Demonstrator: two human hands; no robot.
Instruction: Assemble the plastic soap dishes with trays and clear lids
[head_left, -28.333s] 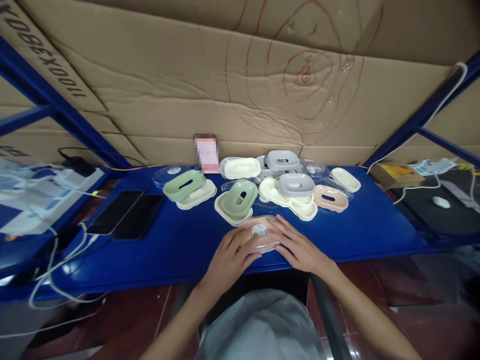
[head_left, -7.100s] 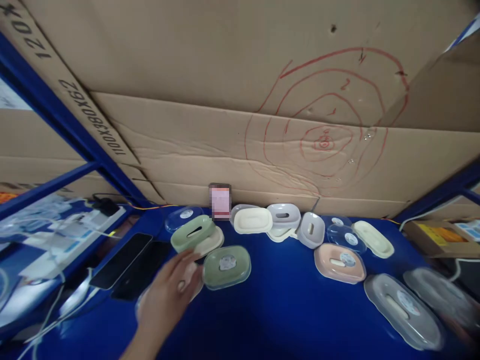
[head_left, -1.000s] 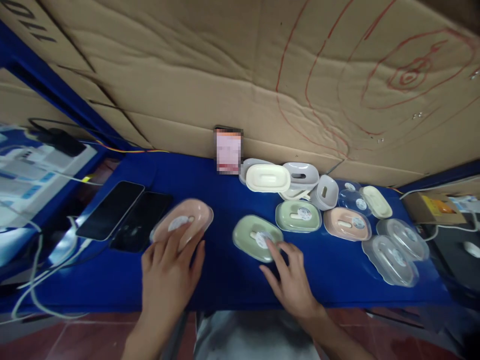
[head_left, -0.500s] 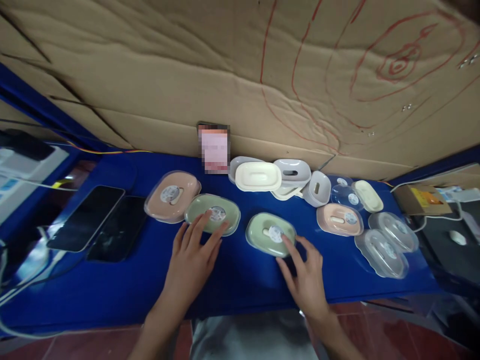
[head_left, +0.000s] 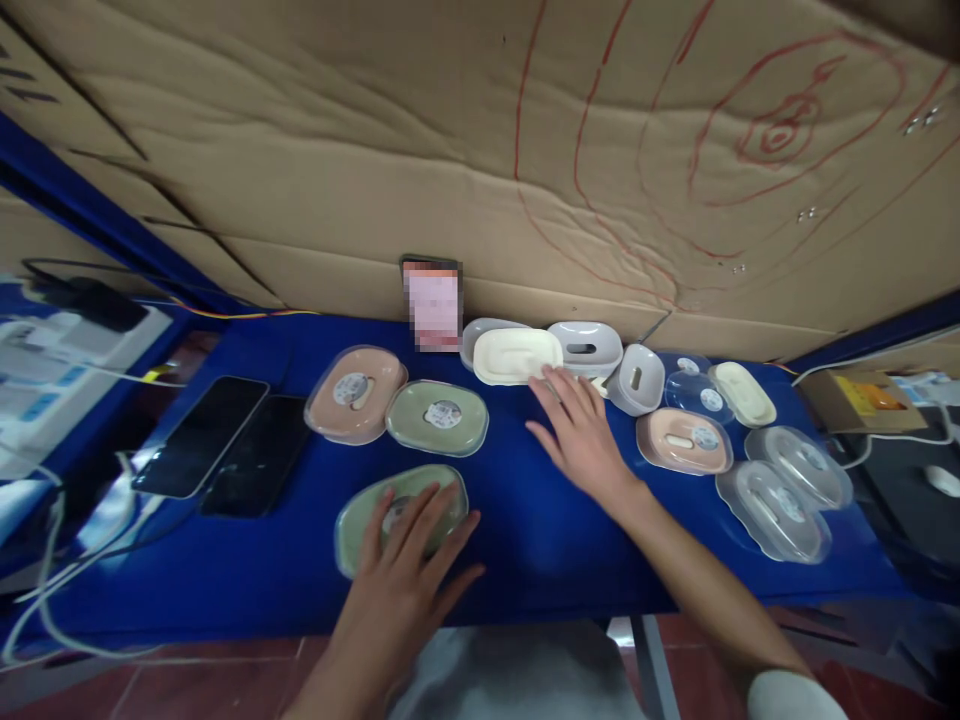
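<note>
My left hand [head_left: 409, 560] lies with fingers spread on a green oval box [head_left: 352, 530] with a clear lid, near the table's front edge. Its palm-side contact is hidden. Behind it sit another green box [head_left: 412, 420] and a pink box [head_left: 330, 405], both with clear lids and round stickers. My right hand [head_left: 581, 430] reaches to the back with fingers apart. Its fingertips are at the front right edge of a cream oval lid-like piece [head_left: 517, 355]; whether they touch it I cannot tell. Pale lilac tubs [head_left: 600, 340] with slotted bottoms stand beside that piece.
To the right are a pink box [head_left: 682, 442], clear lids [head_left: 776, 510] and a cream piece [head_left: 744, 393]. Two dark phones [head_left: 202, 435] with cables lie left. A small propped screen [head_left: 435, 310] leans on the cardboard wall [head_left: 360, 190]. A brown carton [head_left: 855, 405] stands far right.
The front green box has moved from the right to the front left, now under my left hand. My right hand has left it and moved back to the cream piece. The view has shifted slightly.
</note>
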